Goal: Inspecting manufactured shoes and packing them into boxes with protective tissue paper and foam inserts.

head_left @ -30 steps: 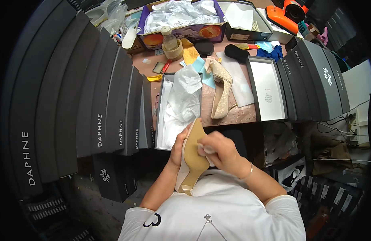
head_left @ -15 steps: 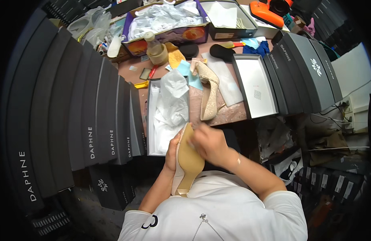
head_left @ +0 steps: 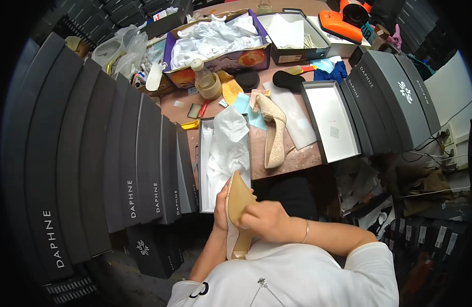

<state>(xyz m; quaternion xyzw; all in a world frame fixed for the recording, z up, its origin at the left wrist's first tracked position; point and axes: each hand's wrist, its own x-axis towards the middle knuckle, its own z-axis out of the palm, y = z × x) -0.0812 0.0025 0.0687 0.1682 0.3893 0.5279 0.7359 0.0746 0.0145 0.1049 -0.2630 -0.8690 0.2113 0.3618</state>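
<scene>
A high-heeled shoe is held sole up close to my chest, its tan pointed toe facing away and its heel toward me. My left hand is wrapped round its left side, with fingertips showing past the right edge. Against the middle of the sole presses my right hand, its fingers curled; whatever they hold, if anything, is hidden. A glittery beige heeled shoe lies on the table ahead. Just beyond the held shoe, an open shoebox contains crumpled white tissue paper.
Dark shoeboxes are stacked at the left, and more at the right beside a white-lined box part. On the table are a bottle, a yellow cutter, a brush and a purple carton.
My right hand has moved down the sole from near the toe toward the middle. The view has shifted, so the table things appear lower and slightly farther right.
</scene>
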